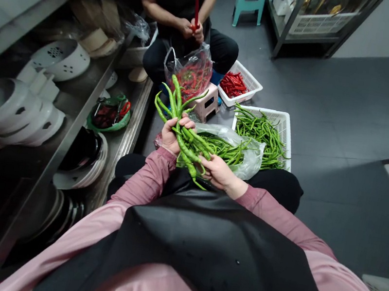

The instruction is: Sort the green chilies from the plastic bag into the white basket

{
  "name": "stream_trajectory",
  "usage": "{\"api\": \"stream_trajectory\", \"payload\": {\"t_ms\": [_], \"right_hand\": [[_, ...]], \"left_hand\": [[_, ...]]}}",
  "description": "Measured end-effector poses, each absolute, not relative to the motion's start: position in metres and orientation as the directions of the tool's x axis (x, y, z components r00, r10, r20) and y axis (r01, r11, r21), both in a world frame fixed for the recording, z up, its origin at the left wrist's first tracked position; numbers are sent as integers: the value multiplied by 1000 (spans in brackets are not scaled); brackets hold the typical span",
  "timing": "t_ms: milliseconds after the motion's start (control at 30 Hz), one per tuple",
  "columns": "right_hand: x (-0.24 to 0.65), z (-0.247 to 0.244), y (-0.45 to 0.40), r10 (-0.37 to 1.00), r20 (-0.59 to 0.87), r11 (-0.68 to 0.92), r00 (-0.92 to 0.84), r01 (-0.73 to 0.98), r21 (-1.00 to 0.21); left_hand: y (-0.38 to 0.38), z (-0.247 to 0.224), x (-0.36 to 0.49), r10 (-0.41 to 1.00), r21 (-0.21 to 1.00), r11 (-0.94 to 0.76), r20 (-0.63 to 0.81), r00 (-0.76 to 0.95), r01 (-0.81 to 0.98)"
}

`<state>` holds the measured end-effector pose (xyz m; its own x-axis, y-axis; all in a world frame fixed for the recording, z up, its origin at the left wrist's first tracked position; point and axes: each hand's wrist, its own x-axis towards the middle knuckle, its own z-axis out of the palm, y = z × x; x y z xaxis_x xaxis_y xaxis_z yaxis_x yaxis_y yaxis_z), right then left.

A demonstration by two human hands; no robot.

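My left hand [172,137] is closed round the middle of a bunch of long green chili peppers [187,148]. Their upper ends fan out above the fist, and the lower ends hang towards my lap. At the lower end, my right hand [220,173] has its thumb and fingers closed on a pepper of the same bunch. Just beyond my hands lies an open clear plastic bag [255,151] with more green peppers [228,150] in it. Behind its right side stands a white basket [286,123] heaped with green peppers.
Opposite me a seated person [190,29] holds a red chili pepper [196,10] over a bag of red peppers [192,79] on a small stool [207,102]. A white basket [251,85] of red peppers is beside it. Metal shelving [87,99] with bowls runs along my left.
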<state>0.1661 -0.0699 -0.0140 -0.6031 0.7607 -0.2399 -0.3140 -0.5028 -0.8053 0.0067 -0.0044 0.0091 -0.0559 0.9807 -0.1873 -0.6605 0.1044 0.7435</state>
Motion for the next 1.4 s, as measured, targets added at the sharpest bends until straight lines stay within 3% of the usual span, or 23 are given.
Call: {"api": "stream_trajectory", "payload": {"t_ms": [100, 233, 333, 433, 500, 667, 733, 933, 1133, 1300, 1400], "right_hand": [[170, -20, -69, 902, -75, -140, -426, -123, -982], [183, -23, -69, 936, 143, 187, -321, 111, -976], [191, -23, -67, 958, 166, 179, -235, 35, -983], [198, -22, -57, 993, 17, 3, -114, -125, -992], [200, -20, -47, 996, -52, -63, -75, -143, -988], [192, -15, -20, 956, 44, 121, -291, 251, -961], [185, -17, -8, 945, 26, 138, -325, 325, -936], [175, -36, 8, 963, 32, 141, -269, 396, -908], [172, -43, 1, 920, 218, 300, -324, 228, -927], [185, -36, 4, 813, 291, 544, -504, 480, -689], [193, -29, 4, 732, 269, 649, -626, 521, -555]], "left_hand": [[-5, 9, 8, 977, 760, 107, -200, -74, -641], [-4, 8, 11, 976, 758, 110, -203, -73, -643], [1, 3, 9, 978, 723, 115, -201, -49, -681], [9, -1, 5, 980, 700, 116, -194, -31, -705], [15, -2, 3, 986, 690, 115, -165, 0, -715], [24, -1, 12, 990, 675, 141, -95, 104, -724], [25, -1, 19, 985, 692, 175, -121, 126, -701], [26, -12, 31, 977, 730, 210, -127, 173, -651], [25, -15, 23, 950, 724, 310, -261, 172, -616], [20, -22, 17, 929, 716, 369, -308, 205, -593], [14, -25, 16, 917, 721, 395, -342, 203, -569]]}}
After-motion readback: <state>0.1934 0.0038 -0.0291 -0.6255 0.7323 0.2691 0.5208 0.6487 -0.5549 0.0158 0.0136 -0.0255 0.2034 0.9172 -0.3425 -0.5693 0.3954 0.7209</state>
